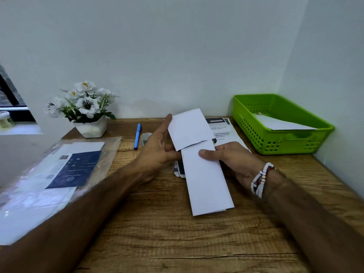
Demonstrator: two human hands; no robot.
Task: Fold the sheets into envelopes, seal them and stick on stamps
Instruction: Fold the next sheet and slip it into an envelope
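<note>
A white envelope [188,130] is held above the wooden table [157,233] by my left hand [157,148], thumb on its left edge and fingers behind it. A long folded white sheet [205,180] has its far end tucked into the envelope's mouth. My right hand [228,160] pinches this sheet, thumb on top and fingers underneath. Under the sheet, small dark printed pieces [178,170] lie on the table, partly hidden. A printed sheet [222,131] lies behind the hands.
A green plastic basket [279,138] at the right back corner holds a white envelope. A blue pen [137,135] and a small round object [145,137] lie left of the hands. A plastic packet of paper [59,174] lies at the left, a flower pot [90,125] behind it.
</note>
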